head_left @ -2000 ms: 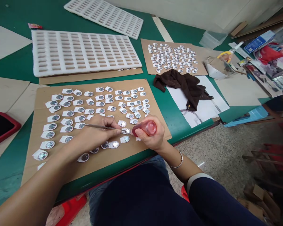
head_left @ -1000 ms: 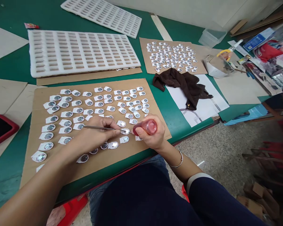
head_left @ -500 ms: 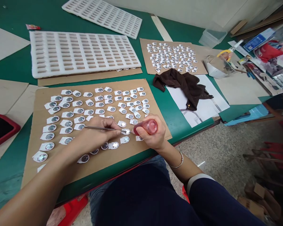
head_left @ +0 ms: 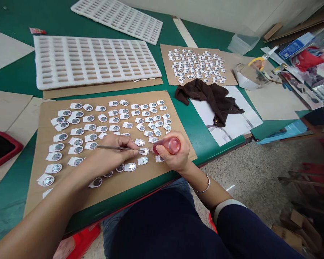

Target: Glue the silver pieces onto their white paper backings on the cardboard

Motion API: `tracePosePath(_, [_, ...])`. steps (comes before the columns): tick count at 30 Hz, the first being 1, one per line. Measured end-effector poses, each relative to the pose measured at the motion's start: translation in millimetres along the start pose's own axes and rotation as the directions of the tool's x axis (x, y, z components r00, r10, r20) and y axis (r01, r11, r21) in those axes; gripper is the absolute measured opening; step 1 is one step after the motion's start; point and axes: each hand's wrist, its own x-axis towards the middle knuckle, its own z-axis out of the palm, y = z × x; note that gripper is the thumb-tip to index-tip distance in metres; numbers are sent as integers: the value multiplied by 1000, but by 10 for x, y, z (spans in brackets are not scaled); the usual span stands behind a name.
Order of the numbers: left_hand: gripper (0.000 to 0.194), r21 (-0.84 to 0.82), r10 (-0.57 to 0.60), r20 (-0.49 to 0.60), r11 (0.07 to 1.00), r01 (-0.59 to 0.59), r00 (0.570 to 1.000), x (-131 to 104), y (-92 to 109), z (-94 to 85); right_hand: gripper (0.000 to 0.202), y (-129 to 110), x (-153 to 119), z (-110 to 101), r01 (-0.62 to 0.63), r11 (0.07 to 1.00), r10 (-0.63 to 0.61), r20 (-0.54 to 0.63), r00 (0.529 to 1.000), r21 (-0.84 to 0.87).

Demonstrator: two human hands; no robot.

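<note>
My left hand (head_left: 116, 149) pinches a thin metal tool (head_left: 110, 147), its tip at a small round silver piece on a white tab (head_left: 144, 151). My right hand (head_left: 178, 154) is wrapped round a small red bottle (head_left: 173, 145), tilted so its nozzle points left at that same piece. Whether nozzle and piece touch is too small to tell. Rows of similar white-tabbed silver pieces lie around both hands on a brown cardboard sheet (head_left: 56, 201). My left forearm and hand hide some of them.
Behind the sheet lie two white slotted foam trays (head_left: 97, 61). A second cardboard (head_left: 166, 54) with many pieces and a dark brown cloth (head_left: 207, 95) are at the back right. A red-cased phone (head_left: 18, 146) is at far left, a clear plastic box (head_left: 243, 43) at upper right.
</note>
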Motion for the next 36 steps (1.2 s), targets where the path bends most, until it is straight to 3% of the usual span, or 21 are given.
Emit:
tracePosePath(12, [18, 6, -6, -24, 1000, 6, 1000, 18, 3, 13, 23, -7, -11, -3, -15, 1000, 15, -14, 1000, 5])
tracePosePath(15, [17, 50, 6, -34, 999, -4, 999, 3, 54, 5, 24, 27, -36, -11, -118, 984, 130, -91, 987, 131])
tracePosePath(20, [19, 136, 73, -129, 989, -55, 989, -240, 224, -11, 29, 197, -20, -26, -275, 870, 384, -214, 898, 409])
tracePosePath(24, [17, 290, 249, -300, 944, -160, 921, -532, 160, 126, 37, 265, 95, -40, -427, 765, 525, -83, 847, 482])
tracePosePath(27, [15, 421, 352, -327, 885, -198, 877, -653, -11, 321, 45, 201, 222, -58, -512, 656, 580, 62, 812, 554])
tracePosePath(30, [14, 479, 486, -394, 833, -277, 780, -673, -176, 500, 49, 79, 337, -67, -572, 547, 600, 190, 777, 612])
tracePosePath(33, [10, 504, 562, -414, 796, -334, 716, -649, -269, 599, 44, -29, 411, -46, -575, 526, 571, 240, 785, 627])
tracePosePath(36, [7, 523, 584, -406, 779, -345, 703, -627, -293, 626, 41, -83, 446, -1, -552, 551, 551, 224, 804, 626])
